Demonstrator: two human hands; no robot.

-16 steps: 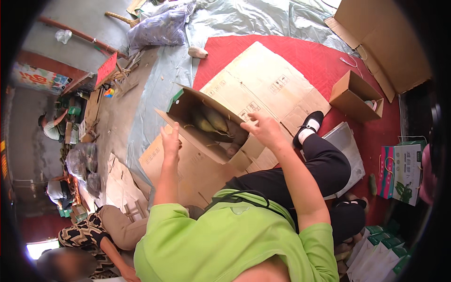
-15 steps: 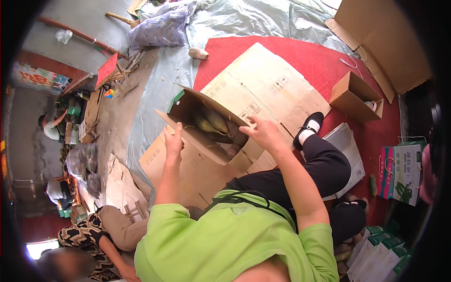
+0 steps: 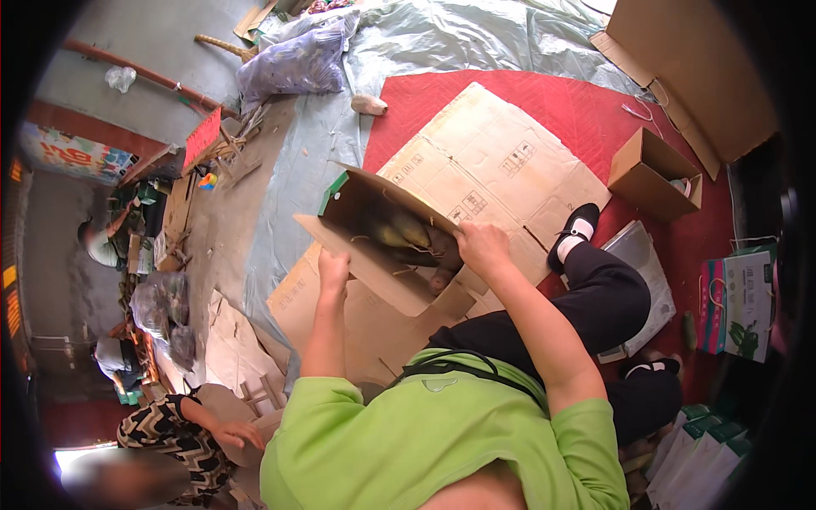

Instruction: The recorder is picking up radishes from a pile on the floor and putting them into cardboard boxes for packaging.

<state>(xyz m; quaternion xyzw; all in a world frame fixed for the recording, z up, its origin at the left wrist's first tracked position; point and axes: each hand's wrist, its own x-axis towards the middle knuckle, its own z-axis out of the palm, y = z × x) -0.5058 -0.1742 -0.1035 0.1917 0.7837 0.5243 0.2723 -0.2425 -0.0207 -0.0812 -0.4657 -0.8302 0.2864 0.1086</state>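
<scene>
An open cardboard box with a green end panel stands tilted before me. Inside lie long, thick pale-green vegetables and a brownish one; shadow hides part of them, so I cannot tell their kind. My left hand is closed at the box's left side, by the outer flap. On the opposite side, my right hand grips the upper right edge of the box, fingers bent over it. Flattened cardboard lies beneath the box.
A smaller open carton and a large cardboard sheet stand right on the red mat. Gift boxes and white bags are beside me. A stuffed sack lies far left; another person sits left.
Both my hands have come down onto the box and closed at its sides; before, the fingers were apart. The seated person's hand at the left has risen.
</scene>
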